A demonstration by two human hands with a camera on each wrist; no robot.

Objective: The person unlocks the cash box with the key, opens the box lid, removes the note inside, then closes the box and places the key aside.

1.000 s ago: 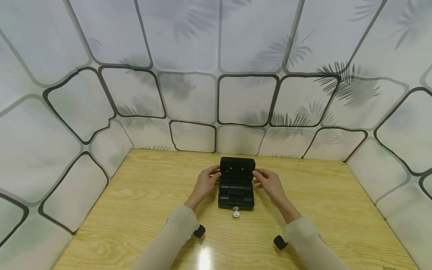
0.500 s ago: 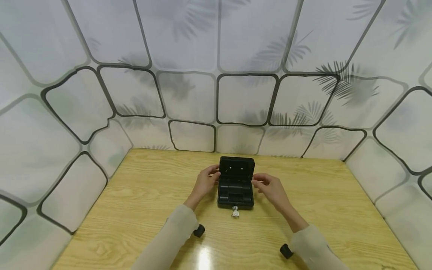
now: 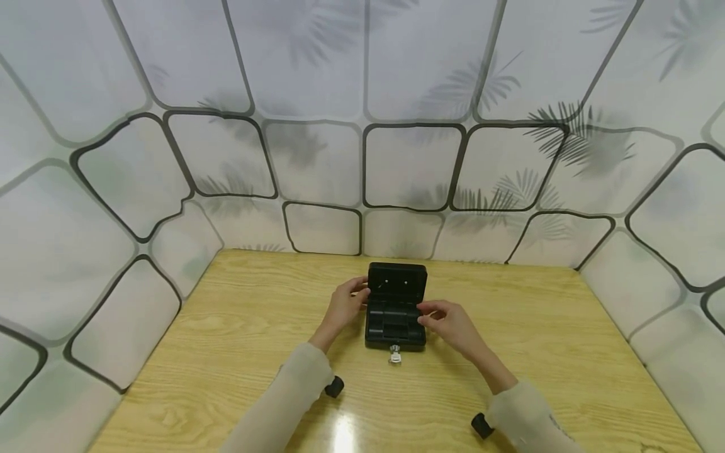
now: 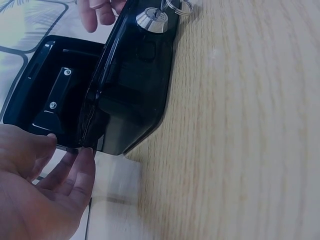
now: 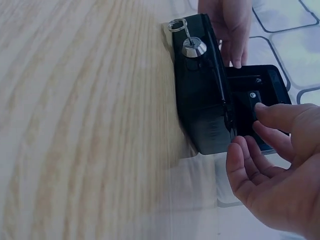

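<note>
A black cash box [image 3: 395, 345] stands on the table with its lid [image 3: 398, 281] raised and a black inner tray [image 3: 391, 316] inside. A silver lock [image 4: 152, 20] sits on its front, with a key [image 3: 395, 359] on a ring in it. My left hand [image 3: 343, 308] holds the lid's left edge, thumb in front and fingers behind, low near the hinge. At the right rim, my right hand [image 3: 451, 324] has its fingers loosely bent, the thumb apart from the index finger [image 5: 275, 140], and the fingertips overlap the tray's right end in the head view.
The box rests on a light wood table [image 3: 255, 352]. Patterned curtain-like walls [image 3: 323, 170] close off the back and both sides. Dark wrist-worn pieces [image 3: 335, 387] sit below both forearms.
My right hand has come off the lid's right edge and moved down and slightly left to the tray's right rim. The left hand stays at the lid, which remains raised.
</note>
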